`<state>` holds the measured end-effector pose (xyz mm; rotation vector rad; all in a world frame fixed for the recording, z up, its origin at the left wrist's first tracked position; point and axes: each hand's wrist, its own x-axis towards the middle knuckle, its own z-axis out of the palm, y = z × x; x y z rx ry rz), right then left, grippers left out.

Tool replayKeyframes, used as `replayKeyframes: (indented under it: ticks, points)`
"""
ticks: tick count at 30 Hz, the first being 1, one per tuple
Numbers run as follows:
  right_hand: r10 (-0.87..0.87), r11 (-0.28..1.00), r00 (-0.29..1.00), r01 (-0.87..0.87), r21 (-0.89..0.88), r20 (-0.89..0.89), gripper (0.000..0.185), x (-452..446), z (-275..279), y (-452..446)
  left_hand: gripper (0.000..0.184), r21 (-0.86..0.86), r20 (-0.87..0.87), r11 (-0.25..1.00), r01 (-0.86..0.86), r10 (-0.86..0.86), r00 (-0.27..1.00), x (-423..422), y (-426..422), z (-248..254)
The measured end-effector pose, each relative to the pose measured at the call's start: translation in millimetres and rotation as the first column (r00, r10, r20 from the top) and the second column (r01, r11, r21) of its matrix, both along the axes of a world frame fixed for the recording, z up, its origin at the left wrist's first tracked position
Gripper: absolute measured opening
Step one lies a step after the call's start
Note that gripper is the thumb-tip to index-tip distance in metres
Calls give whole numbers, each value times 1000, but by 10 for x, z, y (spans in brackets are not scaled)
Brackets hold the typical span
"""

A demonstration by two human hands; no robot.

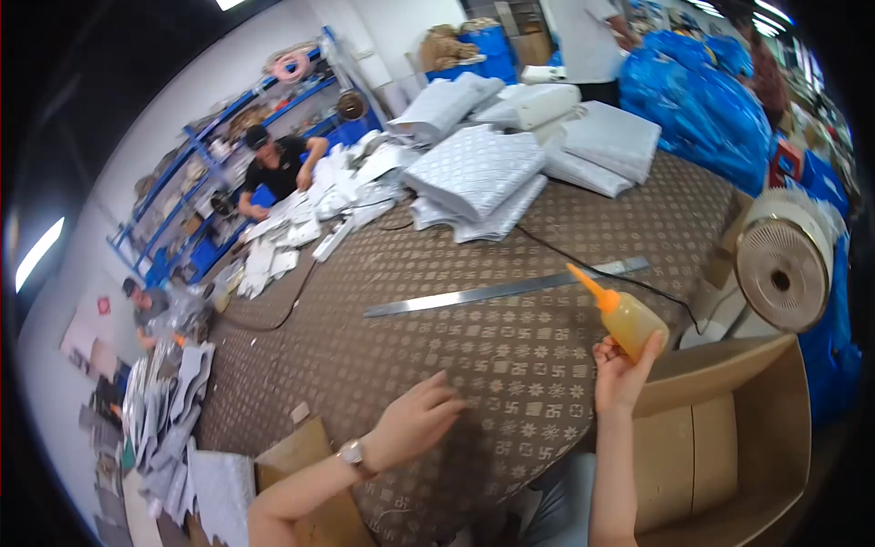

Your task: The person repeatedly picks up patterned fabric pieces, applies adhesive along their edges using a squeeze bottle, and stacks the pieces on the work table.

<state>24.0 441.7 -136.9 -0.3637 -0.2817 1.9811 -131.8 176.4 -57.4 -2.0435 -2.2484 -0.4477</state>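
My right hand (624, 374) is wrapped round a squeeze bottle (635, 325) of yellowish liquid, its orange nozzle tilted up and to the left. My left hand (419, 419), with a watch (353, 455) on the wrist, hovers over the patterned brown tabletop (365, 383). Its fingers are loosely stretched and slightly blurred, with nothing in them. Beyond both hands a long metal ruler (492, 294) lies across the table, and the bottle's nozzle tip overlaps it in view.
Stacks of quilted white pieces (478, 173) cover the far side. A black cable (602, 272) crosses the tabletop. To my right stand an open cardboard box (766, 428) and a large roll (782, 264). Co-workers (278, 164) are at the far left and back.
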Motion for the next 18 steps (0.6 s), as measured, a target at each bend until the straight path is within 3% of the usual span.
replayKeyframes:
  ticks: [2,4,7,9,10,12,13,14,15,16,17,18]
  points:
    - [-2,1000,1000,2,11,27,56,8,-93,34,20,34,24,948,-316,315,949,29,-971,45]
    - [19,999,998,-22,43,61,54,21,-106,34,18,105,25,788,-607,608,793,106,-1975,132]
    - [0,985,1000,-2,174,11,54,39,-159,42,15,233,141,340,-911,915,378,493,-3370,288]
    - [3,961,1000,0,276,-12,56,75,-244,29,15,377,377,-1,-926,914,152,839,-4209,223]
    - [1,949,1000,-2,314,5,58,123,-319,38,15,365,382,-81,-928,922,70,1038,-4610,175]
    - [100,899,993,-62,433,-66,59,309,-640,64,19,374,580,-330,-867,813,-59,1406,-5233,54]
    - [111,942,992,-86,325,-59,57,380,-598,-195,19,370,586,-376,-850,804,-101,1588,-5392,-8]
    - [110,972,993,-99,211,-42,56,465,-498,-536,20,231,662,-466,-854,718,-213,1747,-5499,-60]
    - [137,968,990,-127,215,-34,56,498,-411,-837,22,84,718,-529,-845,620,-317,1868,-5576,-116]
    - [354,899,929,-305,314,-111,54,559,-350,-1107,24,-67,751,-566,-822,513,-415,1947,-5632,-173]
    - [552,789,818,-450,418,-163,52,606,-305,-1266,27,-121,741,-495,-860,532,-410,1973,-5609,-226]
    - [559,784,815,-461,415,-151,52,613,-311,-1352,30,-175,732,-415,-893,551,-400,1960,-5522,-299]
